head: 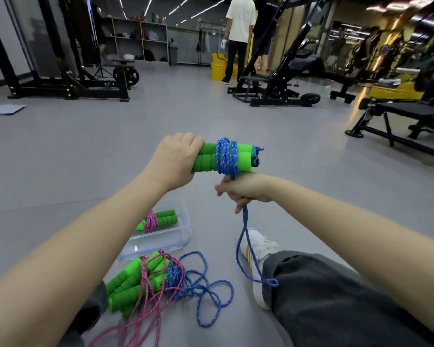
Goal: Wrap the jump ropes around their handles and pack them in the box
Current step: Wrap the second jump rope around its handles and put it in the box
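On the near side of the clear box, just beside it, lies a tangle of loose ropes with green handles, not yet wrapped. Inside the box rests one pink-wrapped bundle. Above the box and slightly right, the left hand grips one end of the paired green handles, with several turns of blue rope around their middle. Further right of the box, the right hand pinches the rope just under the coil. The wrap likely goes best with each turn pulled snug beside the last and the slack tail fed clear of the shoe.
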The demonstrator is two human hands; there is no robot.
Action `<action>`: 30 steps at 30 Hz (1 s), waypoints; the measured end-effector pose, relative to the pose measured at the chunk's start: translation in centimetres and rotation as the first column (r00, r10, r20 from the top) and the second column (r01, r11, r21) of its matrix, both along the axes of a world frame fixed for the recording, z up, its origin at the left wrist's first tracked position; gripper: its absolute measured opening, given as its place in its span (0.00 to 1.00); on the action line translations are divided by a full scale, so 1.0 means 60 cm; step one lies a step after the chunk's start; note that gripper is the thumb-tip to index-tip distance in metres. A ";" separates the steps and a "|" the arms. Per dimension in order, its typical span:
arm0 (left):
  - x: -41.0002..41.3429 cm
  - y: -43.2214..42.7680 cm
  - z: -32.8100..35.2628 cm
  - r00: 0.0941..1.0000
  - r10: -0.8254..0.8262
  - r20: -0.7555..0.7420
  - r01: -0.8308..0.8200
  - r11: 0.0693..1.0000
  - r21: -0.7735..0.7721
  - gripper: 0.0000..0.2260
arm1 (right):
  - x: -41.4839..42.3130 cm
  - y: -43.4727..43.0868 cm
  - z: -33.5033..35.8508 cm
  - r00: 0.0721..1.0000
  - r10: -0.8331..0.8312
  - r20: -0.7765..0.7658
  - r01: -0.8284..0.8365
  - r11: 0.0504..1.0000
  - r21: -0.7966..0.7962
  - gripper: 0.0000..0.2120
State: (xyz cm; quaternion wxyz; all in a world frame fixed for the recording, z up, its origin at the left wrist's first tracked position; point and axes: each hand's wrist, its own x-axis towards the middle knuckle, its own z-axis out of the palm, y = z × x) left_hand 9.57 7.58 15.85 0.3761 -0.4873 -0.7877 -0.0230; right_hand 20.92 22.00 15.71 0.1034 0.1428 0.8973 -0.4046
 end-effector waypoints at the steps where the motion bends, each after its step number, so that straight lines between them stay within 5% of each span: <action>1: -0.002 0.006 -0.009 0.998 0.060 0.026 -0.060 0.998 -0.009 0.17 | -0.007 0.002 0.002 1.000 0.006 0.027 -0.005 0.999 -0.051 0.06; 7: -0.031 0.008 -0.030 0.934 0.323 -0.153 -0.336 0.939 -0.067 0.18 | -0.038 0.012 0.004 0.990 0.096 0.107 -0.080 0.986 -0.146 0.04; 10: -0.040 -0.003 -0.033 0.851 0.505 -0.145 -0.526 0.815 -0.245 0.16 | -0.053 0.005 0.013 0.977 0.186 0.105 -0.193 0.980 0.054 0.03; 13: -0.051 -0.022 -0.045 0.841 0.536 -0.067 -0.520 0.769 -0.371 0.14 | -0.074 -0.004 0.030 0.955 0.295 -0.036 -0.266 0.903 0.338 0.05; 17: -0.063 -0.040 -0.068 0.978 0.157 -0.138 -0.194 0.927 -0.320 0.18 | -0.087 -0.006 0.043 0.883 0.452 -0.126 -0.255 0.688 0.680 0.14; 23: -0.061 -0.022 -0.077 0.943 -0.270 -0.196 0.233 0.953 -0.193 0.23 | -0.064 0.001 0.026 0.871 0.481 -0.096 -0.216 0.553 0.805 0.17; 26: -0.043 -0.024 -0.079 0.927 -0.349 -0.137 0.332 0.934 -0.131 0.20 | -0.052 0.014 0.020 0.881 0.452 -0.137 -0.224 0.656 0.721 0.10; 30: -0.015 -0.034 -0.081 0.915 -0.401 0.036 0.399 0.916 0.044 0.20 | -0.050 0.028 0.024 0.931 0.304 -0.202 -0.261 0.942 0.212 0.09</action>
